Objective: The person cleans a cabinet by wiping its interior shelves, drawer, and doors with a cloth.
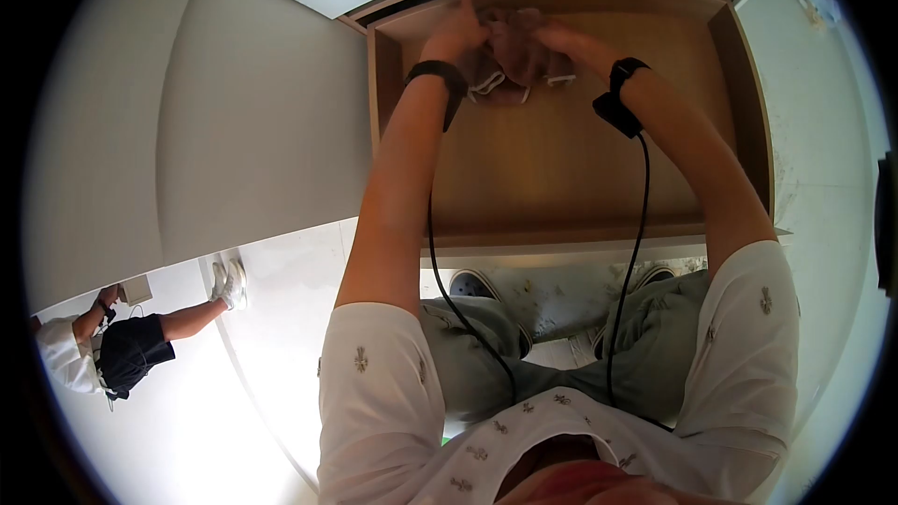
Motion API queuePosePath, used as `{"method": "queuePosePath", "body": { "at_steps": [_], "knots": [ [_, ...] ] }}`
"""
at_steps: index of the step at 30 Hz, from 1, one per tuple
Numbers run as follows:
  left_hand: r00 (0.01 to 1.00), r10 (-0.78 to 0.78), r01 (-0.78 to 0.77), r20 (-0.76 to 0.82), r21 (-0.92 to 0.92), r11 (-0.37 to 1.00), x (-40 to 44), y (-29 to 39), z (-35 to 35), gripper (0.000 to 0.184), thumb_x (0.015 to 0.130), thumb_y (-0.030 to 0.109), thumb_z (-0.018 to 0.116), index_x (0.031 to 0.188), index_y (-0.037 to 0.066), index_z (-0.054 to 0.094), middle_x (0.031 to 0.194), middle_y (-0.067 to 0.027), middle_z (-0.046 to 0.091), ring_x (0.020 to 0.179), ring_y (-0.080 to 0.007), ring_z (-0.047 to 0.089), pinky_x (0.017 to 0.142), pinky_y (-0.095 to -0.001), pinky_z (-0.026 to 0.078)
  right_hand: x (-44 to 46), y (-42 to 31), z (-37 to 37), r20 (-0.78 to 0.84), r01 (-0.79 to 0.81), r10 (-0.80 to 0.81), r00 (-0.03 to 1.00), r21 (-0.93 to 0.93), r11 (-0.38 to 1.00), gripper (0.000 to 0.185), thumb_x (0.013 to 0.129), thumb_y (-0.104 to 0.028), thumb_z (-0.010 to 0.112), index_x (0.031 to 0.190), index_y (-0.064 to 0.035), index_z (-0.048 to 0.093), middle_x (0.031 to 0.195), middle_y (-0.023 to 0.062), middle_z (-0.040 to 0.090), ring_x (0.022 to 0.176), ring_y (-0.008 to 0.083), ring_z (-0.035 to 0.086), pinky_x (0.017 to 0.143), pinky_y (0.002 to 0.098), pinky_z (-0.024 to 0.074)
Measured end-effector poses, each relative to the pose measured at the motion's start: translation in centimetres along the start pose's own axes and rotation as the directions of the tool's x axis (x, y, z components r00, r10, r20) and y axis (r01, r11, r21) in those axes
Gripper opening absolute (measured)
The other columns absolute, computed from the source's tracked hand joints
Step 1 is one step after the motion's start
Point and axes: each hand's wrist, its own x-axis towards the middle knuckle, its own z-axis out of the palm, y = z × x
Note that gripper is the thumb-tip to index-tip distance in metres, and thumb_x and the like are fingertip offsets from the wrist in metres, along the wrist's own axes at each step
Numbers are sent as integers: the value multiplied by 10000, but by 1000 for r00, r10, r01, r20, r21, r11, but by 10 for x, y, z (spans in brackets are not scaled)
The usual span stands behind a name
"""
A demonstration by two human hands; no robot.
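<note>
Pinkish-brown cloth (pixel 517 51) — crumpled, in the drawer (pixel 561 164)

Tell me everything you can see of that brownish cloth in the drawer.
The cloth is dull pinkish brown, soft-looking and crumpled, with short white strips showing along its near edge. It lies bunched in the far left part of the wooden-looking drawer, close to the back wall. The left grip and right grip meet it at either side; blur hides its exact shape and how firmly it is held.

Pale furniture panel (pixel 262 112) is filling left side; white floor (pixel 290 337) is stretching below, thin seam (pixel 251 397) crossing it, light (pixel 201 444) glaring brightly.
</note>
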Motion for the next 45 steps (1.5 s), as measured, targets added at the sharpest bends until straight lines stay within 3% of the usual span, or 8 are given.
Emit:
{"method": "queuePosePath", "body": {
  "at_steps": [9, 14, 18, 22, 27, 29, 39, 45],
  "knots": [
    [999, 11, -12, -43, -14, 1000, 4, 2, -5, 871, 751, 345, 675, 1459, 27, 278, 1158, -307, 617, 1127, -448, 577, 951, -459, 484, 45, 40, -20, 69, 309, -363, 929, 392, 867, 429, 948, -249, 535, 1273, 30, 521, 1132, 141, 650, 959, 234, 643, 809, 357, 523],
    [994, 77, -75, -75, 36, 997, 16, -6, 7, 788, 778, 294, 620, 1444, 12, 305, 1170, -306, 611, 1128, -437, 580, 944, -451, 487, 75, 27, -19, -327, 139, -338, 883, -505, 852, 422, 810, -136, 538, 1218, -78, 627, 1057, 181, 689, 974, 305, 669, 793, 395, 542],
    [978, 94, -128, 186, 176, 976, 42, -26, 20, 759, 790, 231, 606, 1452, 10, 306, 1116, -278, 649, 1065, -450, 603, 910, -454, 492, 65, 2, -14, -251, 290, -440, 862, -468, 835, 445, 799, -187, 586, 1225, -58, 603, 1063, 177, 680, 1002, 327, 647, 870, 417, 515],
    [964, 256, -256, -75, 17, 967, 29, -41, 22, 771, 787, 272, 630, 1465, 73, 320, 1082, -215, 679, 1003, -374, 645, 835, -421, 516, 47, 1, -16, -108, 188, -404, 909, -757, 626, 413, 812, -217, 590, 1196, -64, 589, 1041, 165, 682, 943, 352, 650, 815, 437, 520],
    [952, -38, 163, 303, -400, 902, -9, -9, -19, 910, 720, 317, 736, 1489, 110, 296, 1209, -164, 609, 997, -229, 615, 755, -335, 496, -8, 43, -19, 129, 169, -169, 977, -954, 249, 410, 856, -356, 562, 1157, -79, 588, 1051, 174, 673, 963, 377, 634, 775, 435, 505],
    [957, 17, 74, 290, -302, 951, -17, 2, -13, 915, 711, 332, 752, 1482, 120, 306, 1243, -166, 591, 1024, -253, 612, 778, -361, 501, 29, 84, -23, 307, 246, 126, 944, -902, 354, 483, 835, -364, 595, 1241, -105, 568, 1121, 192, 655, 1048, 366, 613, 848, 420, 490],
    [933, 347, -360, 98, 219, 907, -41, 21, 72, 735, 728, 395, 777, 1346, 147, 467, 1189, -272, 580, 1121, -433, 565, 921, -469, 488, 37, 85, -36, 449, 350, -34, 893, -646, 678, 447, 787, -333, 640, 1174, -110, 660, 1105, 129, 683, 1100, 300, 599, 945, 394, 452],
    [992, -115, 103, 49, 202, 974, -24, 2, 42, 497, 857, 439, 605, 1180, 63, 637, 1208, -203, 616, 1068, -395, 625, 889, -458, 521, 12, 106, -81, -126, -90, -132, 983, -963, 254, 501, 840, -233, 579, 1332, -148, 534, 1413, 83, 497, 1224, 309, 531, 985, 439, 457]
  ]
}}
